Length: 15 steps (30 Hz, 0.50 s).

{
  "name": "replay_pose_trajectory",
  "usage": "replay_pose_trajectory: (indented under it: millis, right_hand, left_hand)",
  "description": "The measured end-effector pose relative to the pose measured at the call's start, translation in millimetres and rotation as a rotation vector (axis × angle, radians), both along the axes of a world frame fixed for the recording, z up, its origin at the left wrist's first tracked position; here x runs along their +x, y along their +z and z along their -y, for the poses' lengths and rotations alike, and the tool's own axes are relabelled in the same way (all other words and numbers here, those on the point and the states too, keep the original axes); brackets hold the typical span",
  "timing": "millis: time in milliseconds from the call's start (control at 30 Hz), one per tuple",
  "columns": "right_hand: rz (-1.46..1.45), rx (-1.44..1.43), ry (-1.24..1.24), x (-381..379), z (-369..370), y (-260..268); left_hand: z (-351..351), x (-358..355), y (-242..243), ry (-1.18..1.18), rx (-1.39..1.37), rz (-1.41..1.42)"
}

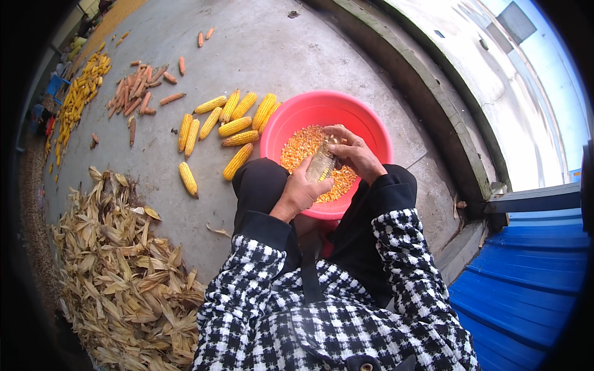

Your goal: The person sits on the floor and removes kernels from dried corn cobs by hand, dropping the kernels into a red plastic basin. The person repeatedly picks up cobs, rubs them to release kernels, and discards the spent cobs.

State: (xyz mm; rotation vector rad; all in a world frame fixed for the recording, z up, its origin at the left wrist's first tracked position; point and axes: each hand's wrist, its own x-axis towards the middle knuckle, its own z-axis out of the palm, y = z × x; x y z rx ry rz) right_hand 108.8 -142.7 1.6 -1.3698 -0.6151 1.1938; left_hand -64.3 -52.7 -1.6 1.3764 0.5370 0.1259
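Note:
Over a pink plastic basin (373, 125), my left hand (302, 189) grips the lower end of a corn cob (319, 163). The cob's upward face is pale and largely bare, with a few yellow kernels showing near its lower edge. My right hand (353, 150) closes around the upper end of the same cob, thumb across it. Loose orange-yellow corn kernels (300, 143) cover the basin's bottom. The basin stands between my knees, and my fingers hide part of the cob.
Several yellow corn ears (234, 125) lie left of the basin. Beyond them are stripped reddish cobs (134, 90) and a long heap of ears (81, 95). Dry husks (125, 273) are piled at lower left. A concrete ledge (417, 69) and blue corrugated sheeting (519, 283) border the right.

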Motion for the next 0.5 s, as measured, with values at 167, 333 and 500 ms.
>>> replay_pose_trajectory:
  millis: [167,333,500]
  right_hand:
    - [0.14,0.015,-0.067,-5.8,-3.8,-4.1]
    - [0.067,0.025,-0.228,0.0,-8.6,-7.5]
    - [-0.038,0.173,-0.315,5.9,-3.6,-5.6]
  left_hand:
    - [4.0,1.7,-8.6,0.002,0.302,-0.097]
    - [5.7,3.5,-9.6,0.071,0.568,-0.039]
    - [1.4,3.3,-3.2,0.082,0.229,0.079]
